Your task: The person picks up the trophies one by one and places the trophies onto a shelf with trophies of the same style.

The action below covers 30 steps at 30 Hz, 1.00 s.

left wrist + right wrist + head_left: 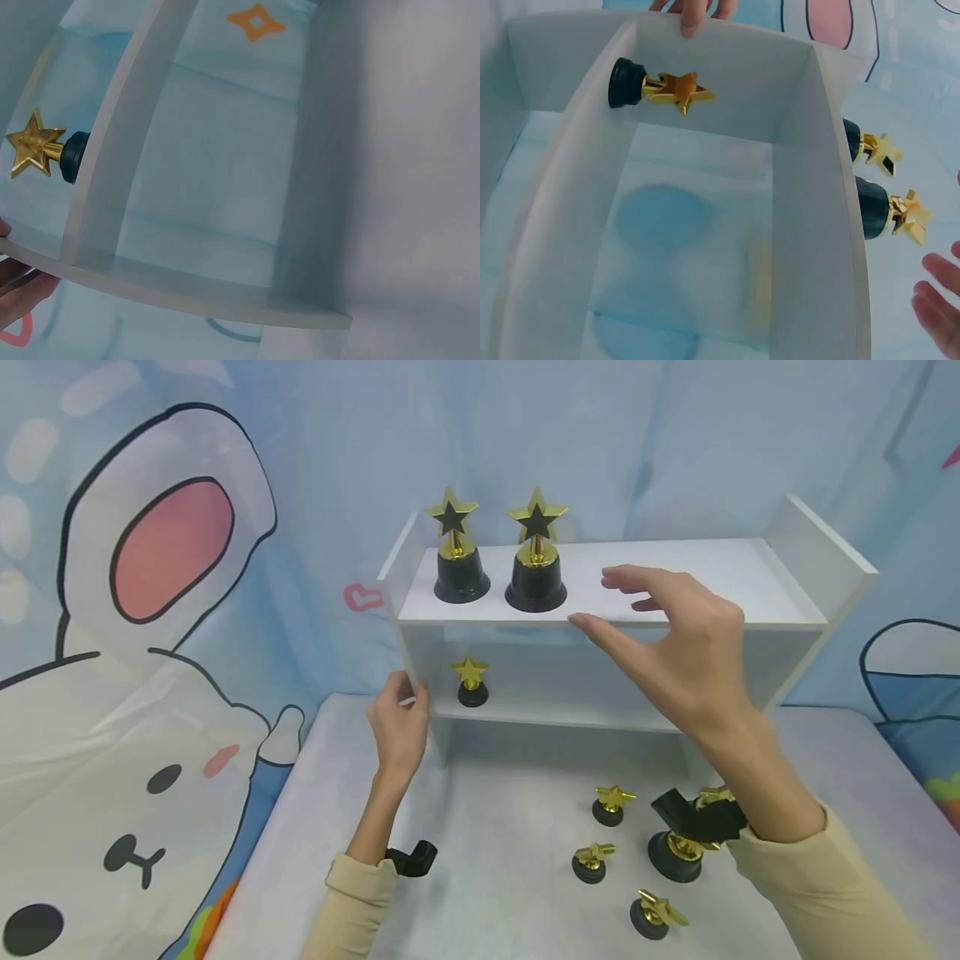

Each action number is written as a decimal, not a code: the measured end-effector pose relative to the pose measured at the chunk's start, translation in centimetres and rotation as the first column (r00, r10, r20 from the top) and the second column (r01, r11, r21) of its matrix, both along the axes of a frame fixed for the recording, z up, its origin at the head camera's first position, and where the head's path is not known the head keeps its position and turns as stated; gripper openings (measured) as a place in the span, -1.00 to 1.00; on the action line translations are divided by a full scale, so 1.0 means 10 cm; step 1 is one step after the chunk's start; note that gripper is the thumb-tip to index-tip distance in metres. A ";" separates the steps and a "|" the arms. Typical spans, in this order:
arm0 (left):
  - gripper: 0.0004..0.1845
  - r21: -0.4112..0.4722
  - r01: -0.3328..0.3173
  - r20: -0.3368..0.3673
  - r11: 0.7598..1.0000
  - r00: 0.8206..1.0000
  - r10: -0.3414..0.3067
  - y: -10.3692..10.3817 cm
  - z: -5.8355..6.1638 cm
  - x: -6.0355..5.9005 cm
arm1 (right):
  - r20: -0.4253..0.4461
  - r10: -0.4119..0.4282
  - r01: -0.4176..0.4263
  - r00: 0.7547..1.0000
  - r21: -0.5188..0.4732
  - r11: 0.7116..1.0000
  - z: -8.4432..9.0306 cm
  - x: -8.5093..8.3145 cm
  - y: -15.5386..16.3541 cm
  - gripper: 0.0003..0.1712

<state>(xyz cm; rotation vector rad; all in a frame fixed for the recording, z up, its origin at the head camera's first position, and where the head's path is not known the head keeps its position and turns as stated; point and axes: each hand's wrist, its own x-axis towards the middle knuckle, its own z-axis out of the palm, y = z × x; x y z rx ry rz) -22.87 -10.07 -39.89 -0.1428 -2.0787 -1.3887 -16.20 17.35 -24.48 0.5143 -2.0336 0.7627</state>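
Observation:
A white shelf [675, 581] stands against the backdrop. Its left side panel is between the thumb and fingers of my left hand [401, 727], which grips the edge. On the top board are two large gold star trophies with black bases, a left one [461, 572] and a right one [536, 581]. My right hand [686, 647] hovers before the top board, right of these two, thumb and fingers spread apart and holding nothing. One small star trophy [472, 689] stands on the middle board near the left panel; the left wrist view shows this small trophy [71, 157] too.
Several small trophies, among them one small trophy [609, 810], stand on the white table [495, 877] at front right. A larger trophy [675, 858] is beside them, partly covered by the right wrist's black strap [697, 817]. A patterned cloth [330, 510] hangs behind.

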 end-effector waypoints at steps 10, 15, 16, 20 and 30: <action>-0.81 0.003 0.012 0.013 1.000 1.000 -0.012 -0.02 -0.01 0.00 | -0.026 0.060 -0.061 0.998 -0.006 0.998 -0.37 0.19 0.28 -0.25; -0.81 0.003 0.010 0.015 1.000 1.000 -0.010 -0.01 -0.01 0.00 | -0.003 0.111 -0.111 0.994 -0.002 0.994 -0.58 0.28 0.42 -0.21; -0.81 0.002 0.005 0.011 1.000 1.000 -0.005 -0.01 -0.01 0.00 | 0.006 0.118 -0.118 0.993 0.001 0.993 -0.62 0.29 0.45 -0.20; -0.81 -0.014 -0.009 -0.010 1.000 1.000 0.009 -0.02 0.00 -0.04 | 0.059 0.095 -0.097 0.994 0.031 0.995 -0.75 0.37 0.56 -0.20; -0.85 -0.012 -0.027 -0.003 1.000 1.000 0.027 -0.01 -0.02 -0.03 | 0.241 0.069 -0.097 0.968 0.105 0.990 -1.17 0.63 0.83 -0.35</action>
